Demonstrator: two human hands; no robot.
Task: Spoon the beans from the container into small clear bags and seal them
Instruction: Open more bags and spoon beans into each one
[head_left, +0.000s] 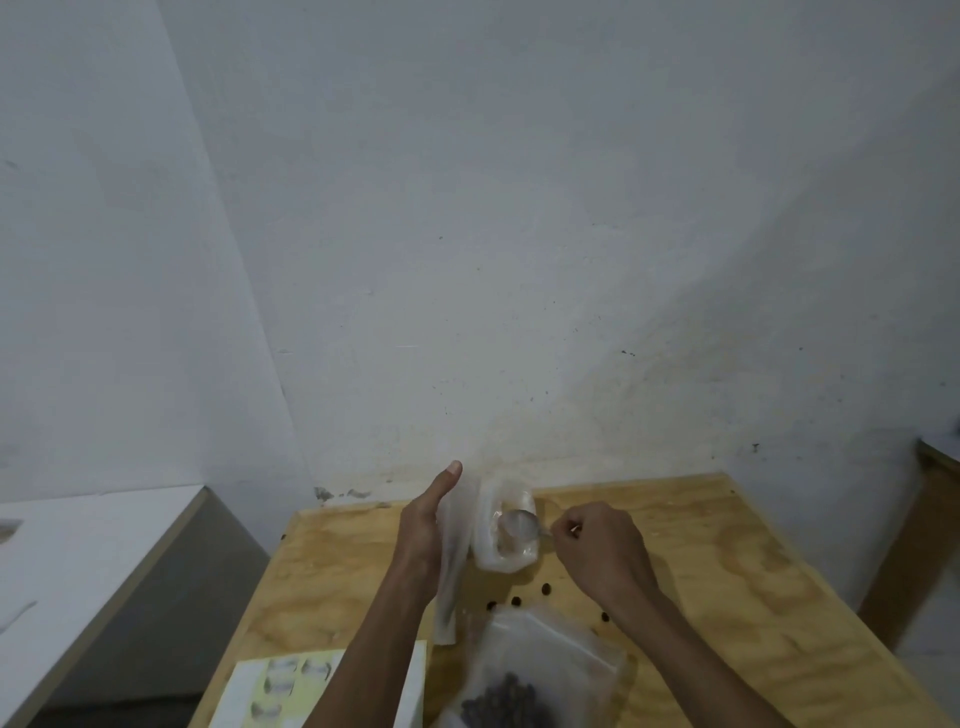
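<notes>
Plywood table (727, 571) set against a white wall (519, 208). Left hand (423, 525) raised at the far middle of the table, thumb pointing up, fingers wrapped around a small clear bag (453, 566) that hangs down from the palm to the tabletop. Right hand (597, 545) just right of it, fingers curled into a loose fist, pinching the handle of a metal spoon (519, 522). Spoon bowl sits inside the mouth of a crumpled clear plastic container (501, 535) standing between the two hands; contents there too blurred to read. Several dark beans (545, 588) lie loose on the table near the container, toward the right wrist. At the near edge, a clear zip bag (545, 670) holding a dark heap of beans, partly under the right forearm. Near left, a white and yellow printed sheet (291, 691) under the left forearm. White counter (93, 545) off to the left.
</notes>
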